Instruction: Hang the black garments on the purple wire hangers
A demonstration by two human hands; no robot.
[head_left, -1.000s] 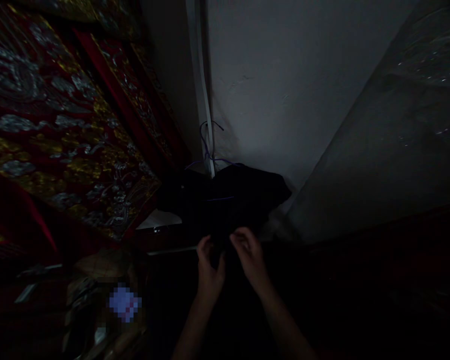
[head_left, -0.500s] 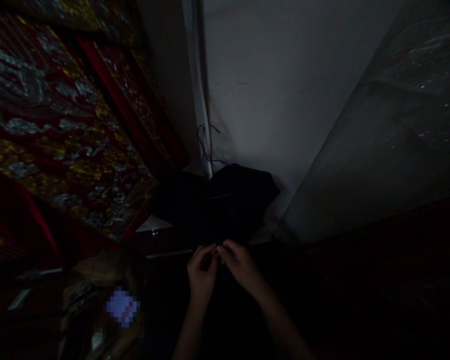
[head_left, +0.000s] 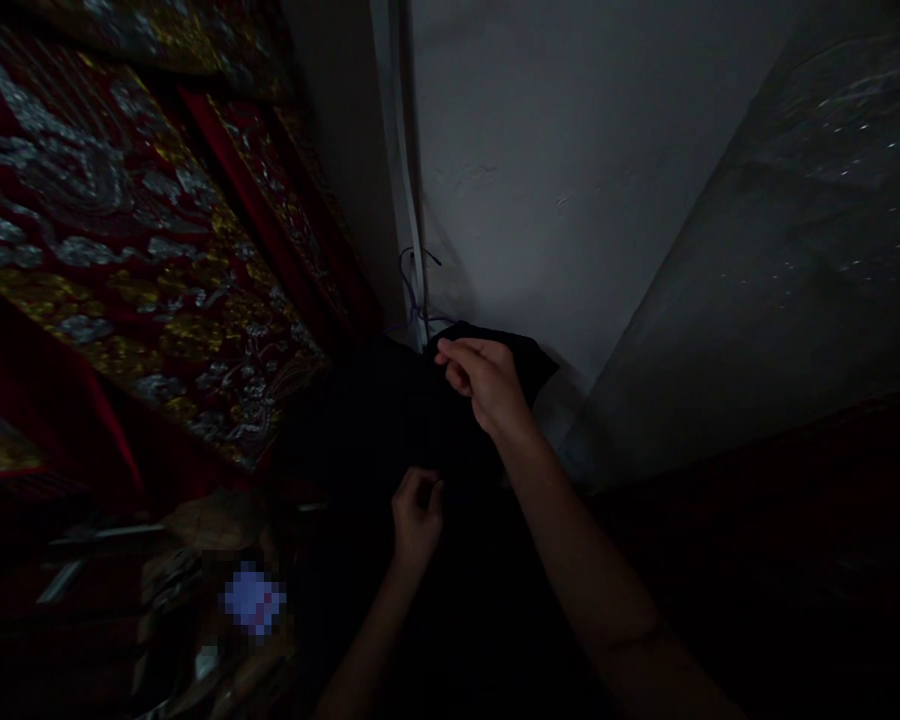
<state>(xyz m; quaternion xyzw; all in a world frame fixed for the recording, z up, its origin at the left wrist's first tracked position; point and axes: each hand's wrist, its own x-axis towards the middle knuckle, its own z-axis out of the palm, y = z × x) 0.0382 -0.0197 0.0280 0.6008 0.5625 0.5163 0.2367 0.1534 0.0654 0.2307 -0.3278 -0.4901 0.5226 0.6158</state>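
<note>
A black garment (head_left: 390,420) hangs on a thin purple wire hanger (head_left: 412,290) against a white wall; the room is very dark. My right hand (head_left: 484,380) is raised to the garment's top near the hanger, its fingers curled and pinching the dark cloth. My left hand (head_left: 416,515) is lower, fingers closed on a fold of the same garment. Most of the cloth is lost in shadow.
A red hanging embroidered in gold and silver (head_left: 135,230) fills the left side. A white vertical strip (head_left: 401,170) runs down the wall corner. A grey slanted surface (head_left: 780,260) stands at the right. Cluttered objects (head_left: 195,590) lie at lower left.
My right hand has left the left hand and risen to the garment's top near the hanger. My left hand has stayed low on the cloth.
</note>
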